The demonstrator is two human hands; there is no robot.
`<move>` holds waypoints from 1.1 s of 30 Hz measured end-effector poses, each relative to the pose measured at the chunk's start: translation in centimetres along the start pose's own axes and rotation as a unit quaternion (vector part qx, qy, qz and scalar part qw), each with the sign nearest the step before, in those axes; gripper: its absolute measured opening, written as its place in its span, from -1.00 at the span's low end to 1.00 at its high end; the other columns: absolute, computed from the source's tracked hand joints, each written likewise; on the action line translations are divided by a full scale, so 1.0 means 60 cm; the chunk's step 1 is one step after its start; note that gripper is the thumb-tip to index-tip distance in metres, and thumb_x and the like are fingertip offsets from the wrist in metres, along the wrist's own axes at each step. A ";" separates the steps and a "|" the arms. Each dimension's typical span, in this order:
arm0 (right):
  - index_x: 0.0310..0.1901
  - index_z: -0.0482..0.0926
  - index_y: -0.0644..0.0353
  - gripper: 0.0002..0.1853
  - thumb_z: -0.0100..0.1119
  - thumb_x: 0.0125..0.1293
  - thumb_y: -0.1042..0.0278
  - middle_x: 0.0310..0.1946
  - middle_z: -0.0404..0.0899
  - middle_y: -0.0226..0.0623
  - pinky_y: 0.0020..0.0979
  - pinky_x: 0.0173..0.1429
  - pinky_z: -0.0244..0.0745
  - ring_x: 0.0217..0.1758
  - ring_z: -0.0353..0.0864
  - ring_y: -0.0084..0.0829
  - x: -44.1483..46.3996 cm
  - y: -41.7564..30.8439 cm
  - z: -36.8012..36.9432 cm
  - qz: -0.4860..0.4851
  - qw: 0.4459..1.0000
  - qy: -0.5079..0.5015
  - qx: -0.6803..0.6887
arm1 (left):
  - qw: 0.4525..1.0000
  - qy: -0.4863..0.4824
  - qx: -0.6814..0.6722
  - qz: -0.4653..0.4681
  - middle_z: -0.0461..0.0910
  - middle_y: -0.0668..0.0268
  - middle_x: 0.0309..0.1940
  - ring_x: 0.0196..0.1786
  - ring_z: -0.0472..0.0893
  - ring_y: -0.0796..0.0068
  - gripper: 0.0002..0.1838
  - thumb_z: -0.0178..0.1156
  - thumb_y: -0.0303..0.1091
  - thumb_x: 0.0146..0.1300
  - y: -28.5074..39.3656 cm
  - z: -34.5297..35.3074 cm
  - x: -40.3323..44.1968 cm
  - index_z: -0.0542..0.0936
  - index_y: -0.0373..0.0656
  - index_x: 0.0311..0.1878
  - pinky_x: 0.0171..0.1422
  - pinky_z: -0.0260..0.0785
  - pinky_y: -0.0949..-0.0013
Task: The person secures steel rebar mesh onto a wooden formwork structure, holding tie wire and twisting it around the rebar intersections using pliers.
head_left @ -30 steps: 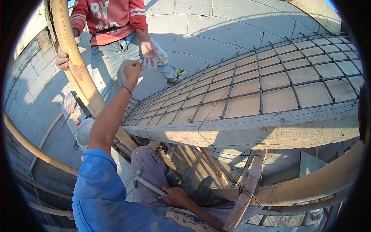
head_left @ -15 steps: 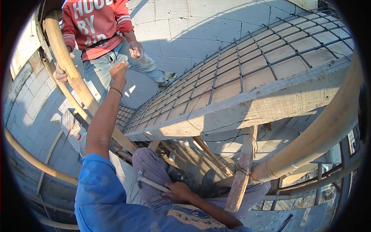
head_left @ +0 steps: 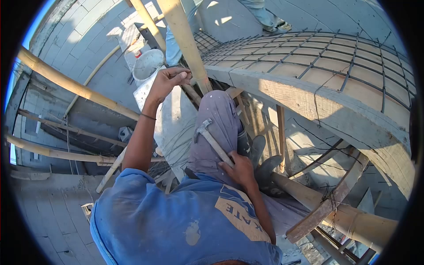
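Observation:
My left hand (head_left: pixel 169 82) is raised beside an upright bamboo pole (head_left: pixel 185 39), its fingers pinched together; what they hold, if anything, is too small to make out. Around the wooden handle of a hammer (head_left: pixel 213 138) my right hand (head_left: pixel 240 169) is closed. The hammer lies across my raised knee (head_left: pixel 212 110), its metal head toward the upper left. Right of the knee runs a thick timber beam (head_left: pixel 309 99) bordering a grid of steel bars (head_left: pixel 349 62) over boards.
A co-worker's legs (head_left: pixel 260 11) show at the top. A white bucket (head_left: pixel 148 64) stands on a pale board at upper left. Bamboo poles (head_left: pixel 79 88) cross the left side. At lower right, a wooden slat (head_left: pixel 329 201) is wired to a thick bamboo pole (head_left: pixel 353 223).
The view has swung left and down, and the co-worker's upper body has left it. My left hand has come back from near the co-worker's hand. My right hand still holds the hammer.

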State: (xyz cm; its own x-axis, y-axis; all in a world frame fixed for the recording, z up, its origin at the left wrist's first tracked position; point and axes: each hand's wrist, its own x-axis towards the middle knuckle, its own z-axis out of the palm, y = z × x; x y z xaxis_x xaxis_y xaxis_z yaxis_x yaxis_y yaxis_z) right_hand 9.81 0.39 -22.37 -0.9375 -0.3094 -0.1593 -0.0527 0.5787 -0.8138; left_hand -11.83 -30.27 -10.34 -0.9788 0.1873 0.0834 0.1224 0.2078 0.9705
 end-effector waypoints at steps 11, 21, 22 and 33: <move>-0.18 0.54 0.20 -0.53 0.40 0.23 -0.08 -0.40 0.68 0.03 -0.02 -0.09 0.52 -0.25 0.69 0.11 0.022 -0.006 0.023 -0.012 1.000 0.010 -0.021 | 0.932 0.107 0.331 -0.102 0.73 0.04 -0.26 -0.18 0.71 0.07 -0.77 0.43 -0.32 0.09 -0.352 0.032 -0.198 0.76 -0.19 -0.19 -0.04 0.55 0.16; -0.07 0.55 0.21 -0.47 0.36 0.23 -0.14 -0.27 0.69 0.05 0.00 0.01 0.51 -0.12 0.68 0.10 0.010 0.016 0.022 0.014 1.000 0.000 -0.016 | 0.886 0.135 0.425 -0.129 0.64 0.00 -0.22 -0.12 0.65 -0.07 -0.83 0.35 -0.36 0.10 -0.424 0.092 -0.147 0.66 -0.25 -0.31 -0.02 0.50 0.03; -0.05 0.55 0.21 -0.46 0.35 0.24 -0.15 -0.24 0.68 0.06 0.01 0.04 0.49 -0.07 0.66 0.11 0.005 0.008 0.012 0.016 1.000 -0.017 -0.010 | 0.891 0.134 0.418 -0.113 0.65 -0.02 -0.25 -0.14 0.64 -0.09 -0.83 0.33 -0.37 0.11 -0.433 0.088 -0.146 0.64 -0.29 -0.32 -0.03 0.49 0.02; -0.01 0.54 0.24 -0.44 0.39 0.16 -0.07 -0.21 0.65 0.05 0.04 0.11 0.46 -0.01 0.62 0.11 -0.015 0.033 0.024 -0.031 0.998 0.055 0.009 | 0.961 0.069 0.257 -0.080 0.62 0.13 -0.34 -0.29 0.43 0.36 -0.72 -0.01 -0.31 0.35 -0.520 0.035 -0.138 0.60 -0.34 -0.25 -0.09 0.40 0.17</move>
State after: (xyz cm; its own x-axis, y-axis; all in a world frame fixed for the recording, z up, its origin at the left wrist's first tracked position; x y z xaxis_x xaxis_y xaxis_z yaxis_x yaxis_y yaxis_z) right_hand 11.03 0.71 -24.64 -0.9647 -0.2590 -0.0473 -0.1063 0.5474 -0.8301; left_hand -7.18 -36.32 -41.78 -1.0000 -0.0082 0.0055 -0.0015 0.6765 0.7364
